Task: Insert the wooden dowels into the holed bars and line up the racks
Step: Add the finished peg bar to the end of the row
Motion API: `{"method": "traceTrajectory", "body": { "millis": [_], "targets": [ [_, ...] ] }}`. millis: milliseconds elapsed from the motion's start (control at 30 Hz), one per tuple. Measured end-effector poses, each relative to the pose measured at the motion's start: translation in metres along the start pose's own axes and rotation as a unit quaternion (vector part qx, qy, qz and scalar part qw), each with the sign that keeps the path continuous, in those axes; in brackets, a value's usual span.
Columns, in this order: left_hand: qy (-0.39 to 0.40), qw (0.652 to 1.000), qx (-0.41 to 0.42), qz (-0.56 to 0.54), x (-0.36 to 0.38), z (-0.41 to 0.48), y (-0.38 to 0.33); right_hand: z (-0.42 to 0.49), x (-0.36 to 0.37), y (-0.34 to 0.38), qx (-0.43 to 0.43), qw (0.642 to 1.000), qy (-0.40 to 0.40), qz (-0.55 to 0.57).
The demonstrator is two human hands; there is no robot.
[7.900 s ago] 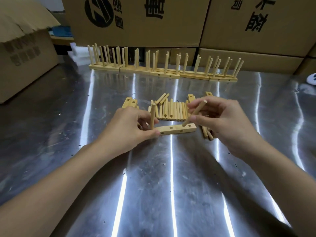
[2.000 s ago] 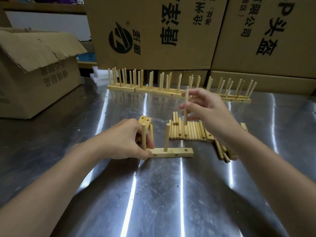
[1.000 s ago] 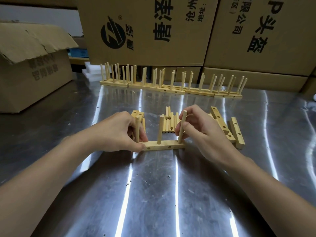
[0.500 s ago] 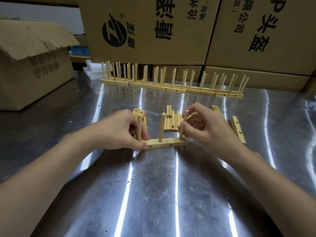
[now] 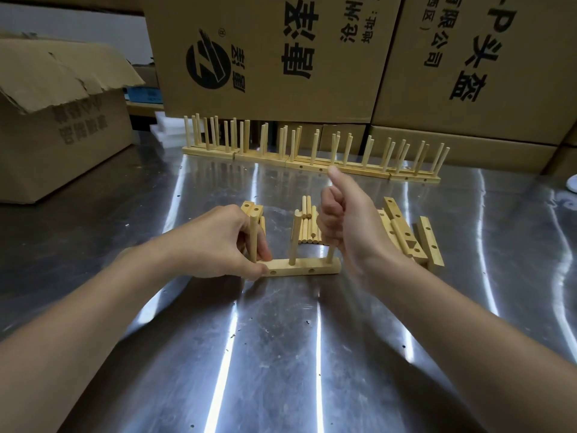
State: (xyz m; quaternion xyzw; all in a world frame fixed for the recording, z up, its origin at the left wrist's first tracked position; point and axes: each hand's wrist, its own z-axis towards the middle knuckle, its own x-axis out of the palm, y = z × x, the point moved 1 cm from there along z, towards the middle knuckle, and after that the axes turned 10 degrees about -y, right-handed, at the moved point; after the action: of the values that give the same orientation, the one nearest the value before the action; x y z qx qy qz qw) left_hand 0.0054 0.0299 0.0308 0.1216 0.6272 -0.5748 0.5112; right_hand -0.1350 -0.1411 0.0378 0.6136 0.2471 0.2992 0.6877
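At centre frame the left grip (image 5: 224, 242) pinches the left end of the bar (image 5: 295, 269); the right grip (image 5: 343, 226) clenches round the rightmost dowel (image 5: 330, 256) — thumb raised. Earlier, only fingertips pinched it.

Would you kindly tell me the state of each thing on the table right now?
holed bar: lying flat, three dowels upright in it
left hand: gripping the bar's left end
right hand: curled round the right dowel
loose dowels: lying flat behind the bar
spare bars: heaped, holes empty
finished racks: lined up at the back
cardboard box: open
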Motion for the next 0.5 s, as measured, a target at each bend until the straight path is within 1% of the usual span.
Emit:
{"method": "traceTrajectory", "body": {
  "millis": [167,300,433,500],
  "targets": [
    [0.002,1.000,0.005,-0.001,0.000,-0.001,-0.001,0.007,0.004,-0.009,-0.063,0.997,-0.029,-0.015],
    [0.002,1.000,0.005,-0.007,0.001,-0.001,-0.001,0.011,0.002,-0.016,-0.090,0.995,-0.030,-0.006],
    [0.002,1.000,-0.004,-0.013,0.002,-0.001,0.000,0.009,0.007,-0.022,-0.149,0.988,-0.028,-0.039],
    [0.001,1.000,-0.003,-0.011,0.002,-0.001,0.000,0.009,0.007,-0.024,-0.154,0.987,-0.034,-0.033]
  ]
}}
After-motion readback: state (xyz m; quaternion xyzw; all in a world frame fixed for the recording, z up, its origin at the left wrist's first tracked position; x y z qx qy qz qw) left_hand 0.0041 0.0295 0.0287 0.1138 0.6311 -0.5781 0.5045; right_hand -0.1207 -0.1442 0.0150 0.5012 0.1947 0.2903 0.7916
